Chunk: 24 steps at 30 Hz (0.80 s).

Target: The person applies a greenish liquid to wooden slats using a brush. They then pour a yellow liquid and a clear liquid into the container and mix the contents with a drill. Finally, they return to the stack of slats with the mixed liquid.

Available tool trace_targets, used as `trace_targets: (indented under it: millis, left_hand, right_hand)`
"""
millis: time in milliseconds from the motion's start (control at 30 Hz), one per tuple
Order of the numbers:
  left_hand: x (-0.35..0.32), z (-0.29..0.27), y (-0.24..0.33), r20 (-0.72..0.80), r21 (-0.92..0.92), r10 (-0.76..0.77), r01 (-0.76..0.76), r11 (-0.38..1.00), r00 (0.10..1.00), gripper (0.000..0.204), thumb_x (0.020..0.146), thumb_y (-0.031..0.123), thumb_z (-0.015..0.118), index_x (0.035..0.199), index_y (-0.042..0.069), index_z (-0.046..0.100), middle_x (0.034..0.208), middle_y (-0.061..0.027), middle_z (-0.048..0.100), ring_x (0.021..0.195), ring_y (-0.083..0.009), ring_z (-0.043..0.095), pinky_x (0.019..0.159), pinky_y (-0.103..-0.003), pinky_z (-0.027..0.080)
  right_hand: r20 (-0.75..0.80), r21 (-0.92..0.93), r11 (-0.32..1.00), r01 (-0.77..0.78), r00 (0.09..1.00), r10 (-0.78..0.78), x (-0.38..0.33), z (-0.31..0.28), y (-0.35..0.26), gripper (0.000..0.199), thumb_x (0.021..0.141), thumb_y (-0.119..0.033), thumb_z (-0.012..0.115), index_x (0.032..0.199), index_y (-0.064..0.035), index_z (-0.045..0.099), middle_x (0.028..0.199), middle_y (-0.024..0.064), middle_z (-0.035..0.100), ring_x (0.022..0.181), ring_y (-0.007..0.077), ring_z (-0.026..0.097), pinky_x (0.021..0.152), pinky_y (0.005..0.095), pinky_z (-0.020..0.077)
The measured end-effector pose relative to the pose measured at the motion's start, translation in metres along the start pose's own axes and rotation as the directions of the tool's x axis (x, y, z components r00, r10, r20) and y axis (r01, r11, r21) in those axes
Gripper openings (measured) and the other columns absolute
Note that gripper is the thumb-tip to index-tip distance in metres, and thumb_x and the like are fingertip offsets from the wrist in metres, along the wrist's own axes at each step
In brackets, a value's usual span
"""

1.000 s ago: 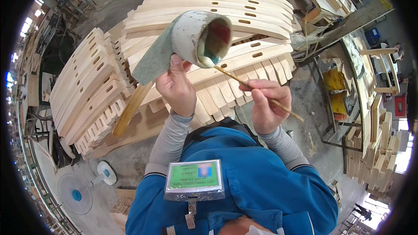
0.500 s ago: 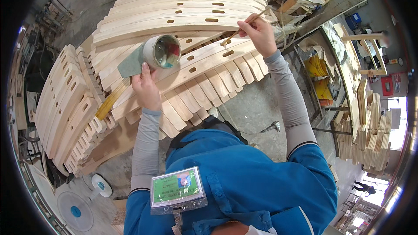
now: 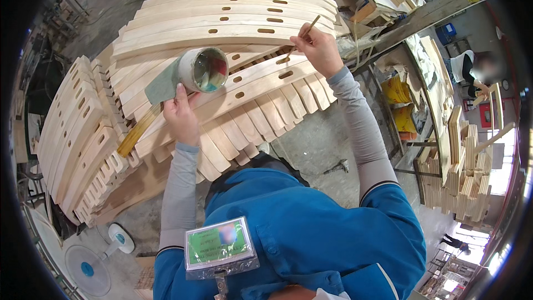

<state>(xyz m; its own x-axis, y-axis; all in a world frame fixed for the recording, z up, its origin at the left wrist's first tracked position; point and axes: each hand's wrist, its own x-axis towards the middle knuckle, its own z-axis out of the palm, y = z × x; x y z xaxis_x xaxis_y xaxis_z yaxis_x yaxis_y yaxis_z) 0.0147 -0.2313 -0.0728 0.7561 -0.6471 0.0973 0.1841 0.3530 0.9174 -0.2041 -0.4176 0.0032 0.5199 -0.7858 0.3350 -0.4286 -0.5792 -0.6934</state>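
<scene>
My left hand (image 3: pixel 182 118) is closed on a round pot (image 3: pixel 210 70) with a whitish rim, tilted so its wet, stained inside shows. A flat grey-green piece (image 3: pixel 162 81) joins the pot's side, and a yellow-brown strip (image 3: pixel 139 130) extends below it; whether they are one piece I cannot tell. Pinched in my right hand (image 3: pixel 319 50) is a thin wooden stick (image 3: pixel 291 51). Its lower end is at a slot in a pale curved wooden slat (image 3: pixel 261 80). That slat has several oval slots and lies across the stack in front of me.
More slotted slats (image 3: pixel 233 8) lie beyond, with another stack (image 3: pixel 72 133) at left. A bench (image 3: pixel 427 94) and piled wood (image 3: pixel 455 178) stand at right, where a person (image 3: pixel 469 69) handles a wooden frame. A power tool (image 3: pixel 336 166) lies on the floor; a fan (image 3: pixel 88 269) stands lower left.
My view has shifted slightly, moving the slats left in the picture. The stick stays at the same slot, tilted a little differently. At right, the person beside the wooden frame has come into view.
</scene>
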Motion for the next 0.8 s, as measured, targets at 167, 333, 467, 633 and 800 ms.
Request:
trace_targets:
  millis: [167,333,467,633,800]
  left_hand:
    - [0.000,-0.004,0.002,0.012,-0.005,0.012,-0.012,1.000,1.000,0.026,0.090,0.015,0.044,0.108,-0.004,0.049,0.103,-0.0101,0.055,0.085,-0.0152,0.057,0.068,-0.027,0.054]
    - [-0.002,0.002,0.007,0.034,-0.101,0.004,-0.001,0.995,0.999,0.024,0.090,0.014,0.046,0.103,-0.005,0.051,0.100,-0.0106,0.055,0.084,-0.0163,0.057,0.069,-0.030,0.055]
    - [-0.002,0.003,0.011,0.061,-0.173,-0.059,0.069,0.982,0.996,0.020,0.089,0.012,0.046,0.101,-0.004,0.052,0.099,-0.0100,0.056,0.083,-0.0165,0.057,0.069,-0.033,0.055]
    - [-0.018,0.016,0.045,0.005,-0.234,-0.050,0.050,0.971,0.999,0.018,0.088,0.009,0.046,0.096,-0.006,0.052,0.098,-0.0107,0.056,0.084,-0.0163,0.057,0.069,-0.033,0.055]
    - [-0.037,0.031,0.071,0.106,-0.236,0.158,-0.130,0.963,0.982,0.024,0.089,0.011,0.047,0.106,-0.005,0.050,0.102,-0.0133,0.057,0.091,-0.0186,0.057,0.070,-0.029,0.053]
  right_hand:
    - [0.040,-0.110,0.987,0.113,0.993,-0.110,-0.003,0.016,-0.016,0.020,0.078,-0.016,0.064,0.073,-0.0002,0.052,0.058,0.0072,0.056,0.054,0.0096,0.056,0.050,0.0224,0.0435]
    - [0.083,0.218,0.957,-0.193,0.980,0.179,0.001,-0.009,0.011,0.011,0.079,-0.005,0.059,0.079,0.0047,0.054,0.071,0.0072,0.059,0.065,0.0112,0.059,0.060,0.0209,0.0505]
    - [-0.004,0.426,0.895,-0.131,0.989,0.147,-0.009,-0.034,0.017,0.006,0.078,0.003,0.056,0.084,0.0047,0.054,0.080,0.0109,0.060,0.078,0.0163,0.060,0.072,0.0237,0.0508]
    - [-0.072,0.561,0.826,-0.054,0.991,0.114,-0.045,-0.047,-0.096,0.007,0.078,0.003,0.058,0.082,0.0054,0.053,0.084,0.0189,0.062,0.079,0.0203,0.062,0.073,0.0286,0.0519]
    - [-0.406,0.425,0.821,0.381,0.891,-0.203,-0.078,0.012,-0.126,0.009,0.073,0.006,0.063,0.077,0.0016,0.056,0.078,0.0119,0.062,0.072,0.0153,0.061,0.062,0.0237,0.0482]
